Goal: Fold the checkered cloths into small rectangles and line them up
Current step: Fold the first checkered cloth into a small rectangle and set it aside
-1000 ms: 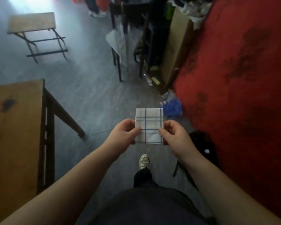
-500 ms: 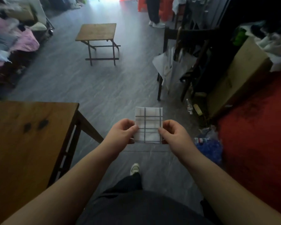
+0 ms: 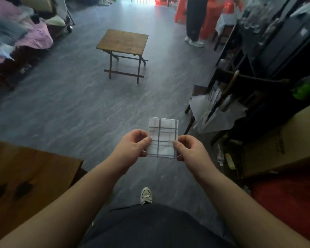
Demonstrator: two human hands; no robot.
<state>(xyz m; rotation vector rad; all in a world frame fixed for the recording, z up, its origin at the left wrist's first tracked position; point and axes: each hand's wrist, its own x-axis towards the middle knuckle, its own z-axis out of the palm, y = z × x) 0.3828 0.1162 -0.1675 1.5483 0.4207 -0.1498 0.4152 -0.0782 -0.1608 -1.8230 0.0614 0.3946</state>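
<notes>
A white checkered cloth (image 3: 164,136) with dark grid lines is folded into a small rectangle and held upright in the air in front of me. My left hand (image 3: 132,144) pinches its left edge between thumb and fingers. My right hand (image 3: 189,148) pinches its right edge the same way. The cloth hangs above the grey floor, away from any table. No other checkered cloth is in sight.
A brown wooden table (image 3: 29,178) stands at the lower left. A small folding table (image 3: 123,42) is ahead on the grey floor. Dark shelves and a chair (image 3: 240,90) crowd the right, with a cardboard box (image 3: 283,140) and a red surface (image 3: 292,203). A person's legs (image 3: 193,20) stand far ahead.
My view has swung left and upward, away from the red surface and toward the open room. Both hands keep the same grip on the folded cloth.
</notes>
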